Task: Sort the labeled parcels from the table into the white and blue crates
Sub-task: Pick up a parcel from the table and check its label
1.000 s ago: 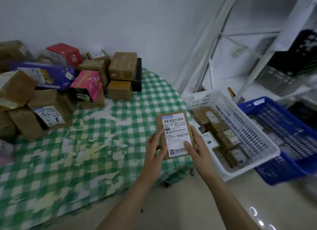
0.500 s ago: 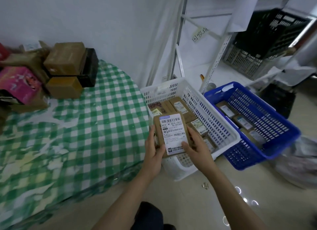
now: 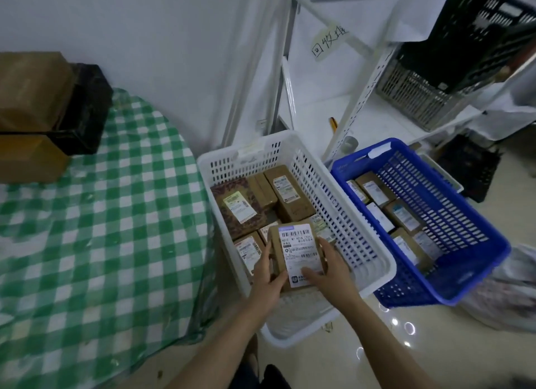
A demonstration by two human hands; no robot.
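On the far left, brown boxes [image 3: 32, 92] sit stacked on the table [image 3: 116, 243] with its green checked cloth. Just past the table edge, the left hand [image 3: 268, 275] grips the left side of a labeled parcel [image 3: 297, 252], and the right hand [image 3: 330, 269] grips its right side, thumb on the label. The parcel sits over the near end of the white crate [image 3: 348, 229], above other parcels. Beside it on the right stands the blue crate [image 3: 449, 214], also holding parcels.
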